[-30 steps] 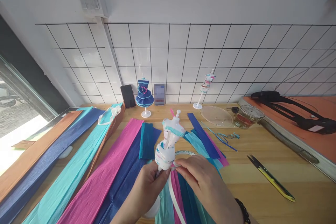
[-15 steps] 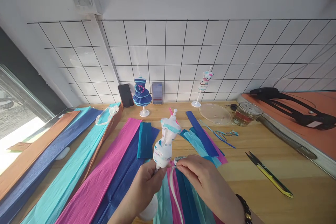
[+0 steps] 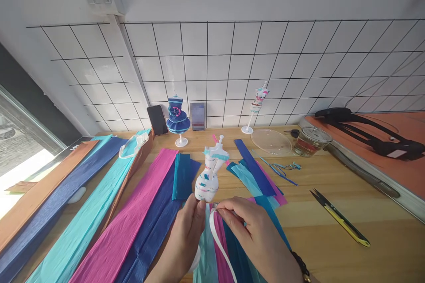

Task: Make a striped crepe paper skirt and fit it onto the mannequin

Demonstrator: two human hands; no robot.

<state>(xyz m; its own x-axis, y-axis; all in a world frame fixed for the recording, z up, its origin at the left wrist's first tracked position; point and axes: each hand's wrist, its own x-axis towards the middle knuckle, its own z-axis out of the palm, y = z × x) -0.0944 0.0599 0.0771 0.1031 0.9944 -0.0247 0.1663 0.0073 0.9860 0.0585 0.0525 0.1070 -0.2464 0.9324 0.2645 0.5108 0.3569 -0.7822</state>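
My left hand is closed around the lower end of a small white dress form, spotted with coloured scraps and banded in turquoise at the top. The form stands nearly upright, its base hidden. My right hand, beside it and lower, pinches a narrow white ribbon close to the form's bottom edge. From those fingertips the ribbon hangs down over crepe paper strips in pink, teal and turquoise. Whether the ribbon's end touches the form cannot be made out.
Long crepe paper strips cover the left side. Behind stand a blue-dressed form, another small form and a phone. To the right lie yellow-black tweezers, a clear plastic disc and a glass jar.
The dress form has turned slightly and dropped a little. My left fingers have shifted up to its bottom edge. My right hand has moved slightly left with the ribbon.
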